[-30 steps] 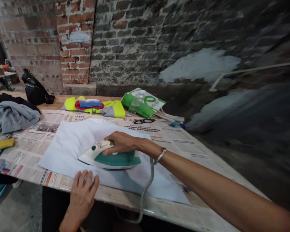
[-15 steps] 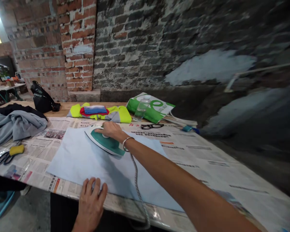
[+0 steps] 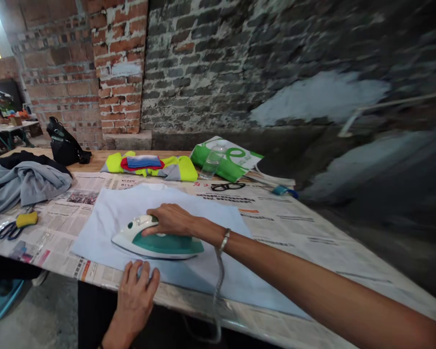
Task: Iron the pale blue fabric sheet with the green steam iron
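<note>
My right hand (image 3: 174,220) is wrapped round the handle of a green and white clothes iron (image 3: 163,246). The iron rests on a pale blue piece of cloth (image 3: 218,220) laid flat on the newspaper-covered table, its tip pointing left. From the iron's back a grey cord (image 3: 219,286) drops over the front edge. My left hand (image 3: 136,291) lies with fingers spread at the near edge of the cloth, just in front of the iron and apart from it.
Scissors (image 3: 10,229) and a yellow sponge-like piece (image 3: 26,219) lie left, near grey clothing (image 3: 39,182). Along the back are a black bag (image 3: 65,145), a yellow vest (image 3: 185,168), a clear bottle (image 3: 211,164), a green bag (image 3: 228,162) and glasses (image 3: 228,186).
My right hand has drawn the iron back towards me, from the cloth's far part to its near part, and the iron has turned more sideways. My left hand stays almost in place.
</note>
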Demonstrator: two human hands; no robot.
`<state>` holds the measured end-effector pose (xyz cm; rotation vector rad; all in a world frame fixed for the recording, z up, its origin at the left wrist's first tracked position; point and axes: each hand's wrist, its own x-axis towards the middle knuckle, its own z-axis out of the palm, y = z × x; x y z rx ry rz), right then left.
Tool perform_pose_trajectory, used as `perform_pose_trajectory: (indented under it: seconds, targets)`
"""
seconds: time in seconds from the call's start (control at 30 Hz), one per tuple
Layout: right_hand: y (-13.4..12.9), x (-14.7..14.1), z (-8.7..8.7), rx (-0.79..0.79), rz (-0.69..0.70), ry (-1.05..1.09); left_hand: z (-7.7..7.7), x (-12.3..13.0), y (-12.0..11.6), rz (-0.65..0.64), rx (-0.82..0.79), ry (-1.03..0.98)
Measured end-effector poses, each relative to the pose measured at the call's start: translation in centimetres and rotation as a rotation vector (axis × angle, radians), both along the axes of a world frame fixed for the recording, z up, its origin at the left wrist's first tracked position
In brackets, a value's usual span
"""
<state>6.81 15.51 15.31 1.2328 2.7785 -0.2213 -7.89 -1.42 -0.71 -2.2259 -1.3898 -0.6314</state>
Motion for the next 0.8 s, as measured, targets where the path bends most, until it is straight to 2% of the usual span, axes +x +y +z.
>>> perform_pose_trajectory:
  seconds: [0.2, 0.33, 0.4, 0.5, 0.57, 0.63, 0.7, 0.8]
  targets:
    - [4.4, -3.3, -0.9, 0.119, -0.367, 0.087, -0.4, -0.2, -0.1, 0.0, -0.045, 0.015]
    - [5.9, -4.5, -0.7, 0.119, -0.46, 0.132, 0.8, -0.2, -0.3, -0.029, -0.196, -0.014]
    - [6.0, -4.1, -0.4, 0.085, -0.411, 0.125, 1.8, -0.9, -0.5, -0.044, -0.251, -0.014]
    - [5.5, -3.0, 0.3, 0.012, -0.196, 0.103, 2.8, -3.8, -0.7, 0.038, -0.219, 0.001]
    - [5.0, -2.5, 0.6, -0.039, -0.042, 0.094, 2.8, -6.6, -0.8, 0.136, -0.168, -0.002]
    - [4.5, -2.4, 0.8, -0.075, 0.056, 0.088, 2.4, -9.5, -0.8, 0.208, -0.118, -0.005]
    - [4.2, -2.8, 0.7, -0.076, 0.09, 0.081, 1.8, -11.5, -0.9, 0.234, -0.07, 0.006]
    - [4.2, -3.9, 0.0, -0.002, 0.045, 0.072, 1.2, -12.6, -0.8, 0.253, -0.022, 0.031]
